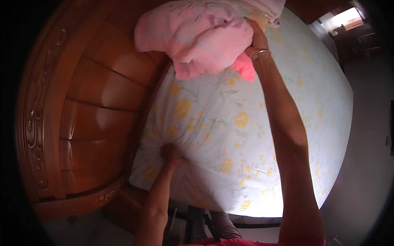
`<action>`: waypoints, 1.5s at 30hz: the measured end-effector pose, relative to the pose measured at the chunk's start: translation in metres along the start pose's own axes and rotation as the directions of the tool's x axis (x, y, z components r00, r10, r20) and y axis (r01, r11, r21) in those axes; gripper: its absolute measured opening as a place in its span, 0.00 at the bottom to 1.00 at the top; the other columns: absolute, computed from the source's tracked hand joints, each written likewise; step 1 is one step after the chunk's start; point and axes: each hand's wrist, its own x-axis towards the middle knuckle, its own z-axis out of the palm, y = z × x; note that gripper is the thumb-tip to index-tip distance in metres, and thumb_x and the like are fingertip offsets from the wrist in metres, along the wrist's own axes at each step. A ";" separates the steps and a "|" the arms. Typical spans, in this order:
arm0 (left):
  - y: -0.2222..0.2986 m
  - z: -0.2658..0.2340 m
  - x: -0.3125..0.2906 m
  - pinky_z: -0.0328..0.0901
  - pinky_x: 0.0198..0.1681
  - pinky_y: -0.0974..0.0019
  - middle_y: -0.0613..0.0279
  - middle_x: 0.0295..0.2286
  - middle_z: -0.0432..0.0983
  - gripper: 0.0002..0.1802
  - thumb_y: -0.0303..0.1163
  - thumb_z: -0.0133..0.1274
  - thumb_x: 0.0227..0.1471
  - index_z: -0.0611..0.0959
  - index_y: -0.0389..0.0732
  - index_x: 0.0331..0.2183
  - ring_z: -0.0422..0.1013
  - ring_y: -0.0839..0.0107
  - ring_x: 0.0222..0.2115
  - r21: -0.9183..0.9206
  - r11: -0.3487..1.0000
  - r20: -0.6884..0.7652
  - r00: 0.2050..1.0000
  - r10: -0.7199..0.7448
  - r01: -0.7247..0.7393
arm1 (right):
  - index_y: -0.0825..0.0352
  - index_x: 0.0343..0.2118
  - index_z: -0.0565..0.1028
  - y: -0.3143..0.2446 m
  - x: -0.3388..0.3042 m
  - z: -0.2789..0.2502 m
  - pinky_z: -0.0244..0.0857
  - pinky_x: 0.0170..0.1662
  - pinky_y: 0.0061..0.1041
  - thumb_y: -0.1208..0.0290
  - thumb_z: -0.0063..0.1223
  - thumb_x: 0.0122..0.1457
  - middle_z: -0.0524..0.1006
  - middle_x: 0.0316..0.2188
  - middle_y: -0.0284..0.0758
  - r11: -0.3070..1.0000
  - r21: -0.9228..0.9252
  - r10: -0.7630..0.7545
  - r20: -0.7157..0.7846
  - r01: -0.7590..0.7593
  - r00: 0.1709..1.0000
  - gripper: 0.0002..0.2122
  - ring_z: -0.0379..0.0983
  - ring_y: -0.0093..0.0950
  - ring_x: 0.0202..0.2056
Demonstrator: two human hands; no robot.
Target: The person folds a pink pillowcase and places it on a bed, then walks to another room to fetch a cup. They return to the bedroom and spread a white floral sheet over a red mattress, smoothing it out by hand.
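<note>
Now, left hand (169, 153): fingers closed, pressed into the white yellow-flowered bed sheet (230, 135) near the carved wooden headboard (90, 110).
Right hand (257, 37): fingers clamped on the bundled pink cloth blanket (197, 35), lifted above the sheet.
Wrist: silver bangle (259, 52) just below the gripping fingers.

No packages, labels, signs or screens visible; dim room corners unclear.

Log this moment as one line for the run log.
left hand pressing floral sheet | right hand gripping pink blanket | wooden headboard at left
</note>
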 end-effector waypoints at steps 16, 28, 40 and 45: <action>0.004 0.012 0.009 0.58 0.42 0.58 0.46 0.34 0.68 0.46 0.53 0.67 0.08 0.72 0.34 0.33 0.63 0.53 0.38 0.094 0.995 0.105 0.994 0.006 -0.016 | 0.72 0.32 0.73 0.104 -0.038 -0.115 0.61 0.33 0.18 0.66 0.57 0.45 0.73 0.26 0.29 0.918 -0.389 0.009 -0.188 -0.083 0.982 0.15 0.66 0.20 0.29; 0.002 0.012 0.010 0.57 0.42 0.56 0.48 0.31 0.68 0.47 0.54 0.66 0.05 0.72 0.33 0.31 0.63 0.53 0.37 0.083 0.997 0.116 0.993 -0.009 -0.001 | 0.73 0.48 0.61 0.117 -0.023 -0.177 0.53 0.50 0.35 0.36 0.49 0.34 0.67 0.38 0.53 0.538 -0.710 -0.480 -0.701 -0.454 0.528 0.44 0.62 0.45 0.44; 0.006 0.015 0.010 0.53 0.43 0.56 0.44 0.35 0.65 0.49 0.52 0.66 0.09 0.70 0.30 0.35 0.59 0.52 0.39 0.017 1.000 0.136 0.990 -0.028 0.026 | 0.64 0.35 0.70 0.187 0.048 -0.262 0.62 0.34 0.30 0.57 0.46 0.49 0.74 0.30 0.37 0.773 -0.560 -0.123 -0.594 -0.299 0.795 0.16 0.70 0.33 0.32; 0.014 0.021 0.017 0.53 0.44 0.55 0.44 0.36 0.65 0.50 0.52 0.66 0.09 0.69 0.30 0.37 0.59 0.52 0.41 0.053 0.998 0.156 0.987 -0.037 0.029 | 0.64 0.33 0.71 0.167 0.056 -0.216 0.63 0.29 0.28 0.59 0.51 0.46 0.73 0.29 0.32 0.939 -0.344 -0.143 -0.464 -0.029 0.874 0.15 0.69 0.26 0.28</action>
